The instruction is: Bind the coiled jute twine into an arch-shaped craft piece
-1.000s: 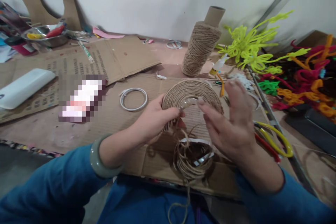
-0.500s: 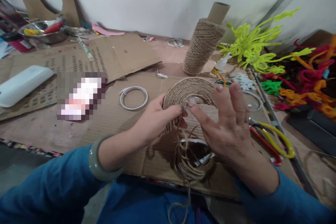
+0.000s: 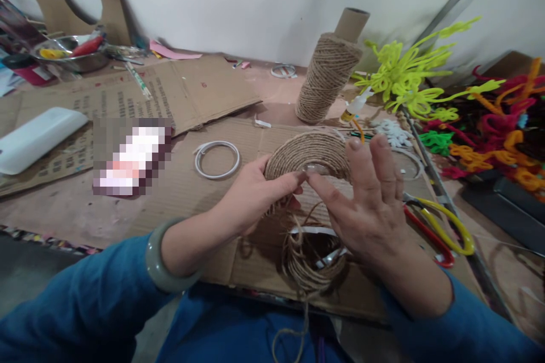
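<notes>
The left hand (image 3: 255, 193) gripped a ring of coiled twine (image 3: 306, 146) by its near left side, thumb on top, seemingly steadying it above the cardboard (image 3: 179, 204) so that the right hand (image 3: 370, 212), open with raised fingers, could bring one fingertip to its inner edge. A loose twine bundle (image 3: 315, 283) lay close to the person, easily reachable (scissors (image 3: 467, 241) rested to the right).
</notes>
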`<state>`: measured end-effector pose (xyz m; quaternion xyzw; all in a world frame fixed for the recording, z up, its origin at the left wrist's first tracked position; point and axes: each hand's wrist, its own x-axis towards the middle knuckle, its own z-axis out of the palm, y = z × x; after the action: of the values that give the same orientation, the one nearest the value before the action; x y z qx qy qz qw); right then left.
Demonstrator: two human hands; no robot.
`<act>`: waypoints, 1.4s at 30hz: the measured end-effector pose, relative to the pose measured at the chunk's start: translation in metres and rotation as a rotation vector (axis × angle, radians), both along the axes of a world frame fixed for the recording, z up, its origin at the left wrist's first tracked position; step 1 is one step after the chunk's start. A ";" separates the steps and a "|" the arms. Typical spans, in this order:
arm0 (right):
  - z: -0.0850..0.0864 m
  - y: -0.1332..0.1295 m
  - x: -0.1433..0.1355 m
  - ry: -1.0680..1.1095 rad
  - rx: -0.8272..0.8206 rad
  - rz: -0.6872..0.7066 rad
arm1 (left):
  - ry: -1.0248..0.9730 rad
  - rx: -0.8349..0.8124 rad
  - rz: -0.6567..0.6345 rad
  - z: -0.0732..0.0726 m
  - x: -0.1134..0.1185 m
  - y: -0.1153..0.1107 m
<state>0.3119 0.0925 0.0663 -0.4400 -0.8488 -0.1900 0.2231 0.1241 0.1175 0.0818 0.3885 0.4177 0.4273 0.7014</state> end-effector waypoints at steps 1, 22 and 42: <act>0.000 0.000 0.000 -0.004 0.016 0.009 | 0.010 -0.005 0.000 0.000 0.001 0.000; 0.009 0.003 -0.004 0.287 -0.016 0.140 | 0.174 -0.044 0.048 -0.001 0.002 0.000; 0.006 0.002 -0.002 0.063 0.084 0.114 | 0.140 -0.086 0.029 0.003 0.001 0.000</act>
<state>0.3099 0.0948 0.0722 -0.3868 -0.8564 -0.1983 0.2786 0.1253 0.1176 0.0852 0.3807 0.4892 0.3908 0.6805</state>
